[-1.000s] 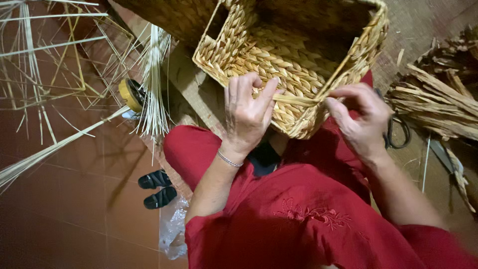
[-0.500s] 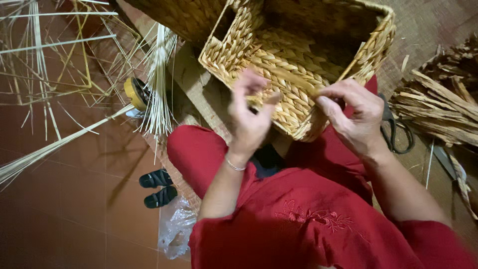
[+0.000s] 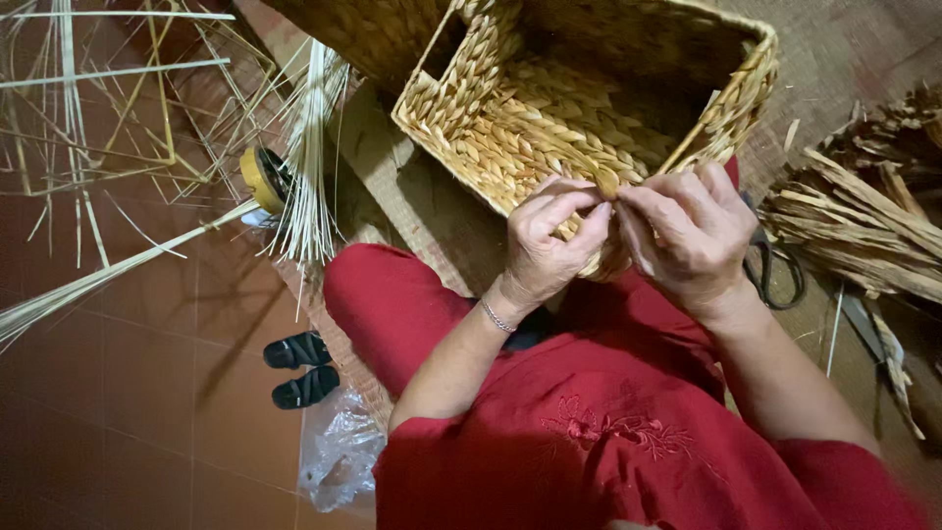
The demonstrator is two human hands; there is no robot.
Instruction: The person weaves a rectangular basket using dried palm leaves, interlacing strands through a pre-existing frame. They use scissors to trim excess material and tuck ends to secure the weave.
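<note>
Both hands, left [image 3: 549,250] and right [image 3: 687,240], pinch a strand end [image 3: 607,183] at the basket [image 3: 549,128] rim, likely mid-weave; tucking it calls for a firm, close grip.

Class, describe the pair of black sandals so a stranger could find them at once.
Start at the big woven basket in the person's lap, then drop to the red-brown floor beside the red-clad leg. The black sandals lie there, above a crumpled clear plastic bag, the only dark things among pale straw.

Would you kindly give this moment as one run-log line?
left hand: pinches strand end | right hand: pinches same strand | woven basket: on lap, near rim worked
</note>
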